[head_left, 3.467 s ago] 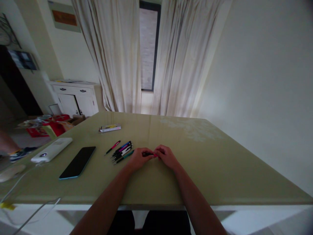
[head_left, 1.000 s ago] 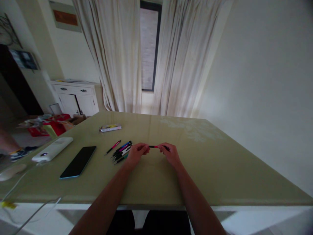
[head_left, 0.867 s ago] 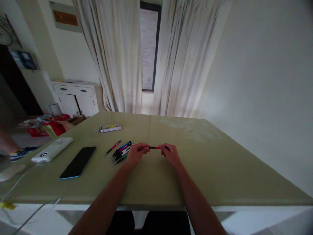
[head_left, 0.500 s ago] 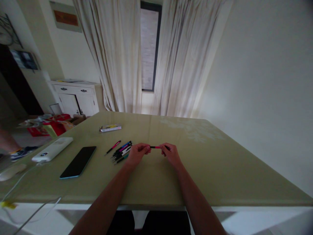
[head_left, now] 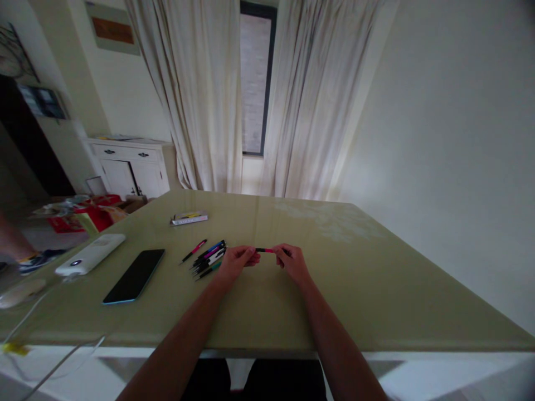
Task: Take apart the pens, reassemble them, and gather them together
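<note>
A red and black pen is held level above the table between my two hands. My left hand pinches its black left end, and my right hand grips the right end, which its fingers partly hide. Just left of my left hand lies a group of several pens in blue, purple, white, black and green. One more red and black pen lies apart, to the left of that group.
On the green table are a black phone, a white device with a cable, a white rounded object and a small box farther back. Another person's leg and shoe show at the far left.
The fingers of my left hand have shifted slightly around the pen's left end. Otherwise the hands and the things on the table look the same.
</note>
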Demonstrator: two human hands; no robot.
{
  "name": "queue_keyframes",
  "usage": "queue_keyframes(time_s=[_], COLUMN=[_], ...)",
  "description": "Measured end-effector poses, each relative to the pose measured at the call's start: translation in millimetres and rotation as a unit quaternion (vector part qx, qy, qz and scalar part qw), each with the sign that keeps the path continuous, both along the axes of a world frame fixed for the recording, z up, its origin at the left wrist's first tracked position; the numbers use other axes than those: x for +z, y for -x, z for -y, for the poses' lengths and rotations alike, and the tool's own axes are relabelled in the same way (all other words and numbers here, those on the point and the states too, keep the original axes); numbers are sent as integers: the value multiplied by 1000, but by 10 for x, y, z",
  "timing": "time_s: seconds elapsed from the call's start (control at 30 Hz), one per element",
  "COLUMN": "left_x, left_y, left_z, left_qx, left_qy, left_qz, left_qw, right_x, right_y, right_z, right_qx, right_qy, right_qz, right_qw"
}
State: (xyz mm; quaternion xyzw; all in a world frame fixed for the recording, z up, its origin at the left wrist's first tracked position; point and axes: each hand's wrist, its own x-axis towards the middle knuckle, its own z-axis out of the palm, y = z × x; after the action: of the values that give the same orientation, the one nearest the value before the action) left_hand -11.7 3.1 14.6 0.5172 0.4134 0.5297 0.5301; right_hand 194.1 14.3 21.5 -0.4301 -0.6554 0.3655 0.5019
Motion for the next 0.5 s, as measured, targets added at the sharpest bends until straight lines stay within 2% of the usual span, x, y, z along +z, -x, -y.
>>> queue_keyframes(time_s=[0.1,0.23,0.33,0.5], left_x=[14,24,18,17], left_y=[7,17,8,-10], left_z=[5,5,-2,-2], left_qx=[7,15,27,35], left_qy=[6,-9,-15,-34], left_qz=[-4,-13,8,30], left_qw=[1000,1000,999,998], right_x=[15,6,-15,-40], right_y=[16,42,68,70], right_z=[22,31,-3,-74], right_qx=[-2,10,4,-55], right_qy=[-10,12,32,65], right_qz=[-2,11,-49,-151], right_qw=[1000,1000,998,985])
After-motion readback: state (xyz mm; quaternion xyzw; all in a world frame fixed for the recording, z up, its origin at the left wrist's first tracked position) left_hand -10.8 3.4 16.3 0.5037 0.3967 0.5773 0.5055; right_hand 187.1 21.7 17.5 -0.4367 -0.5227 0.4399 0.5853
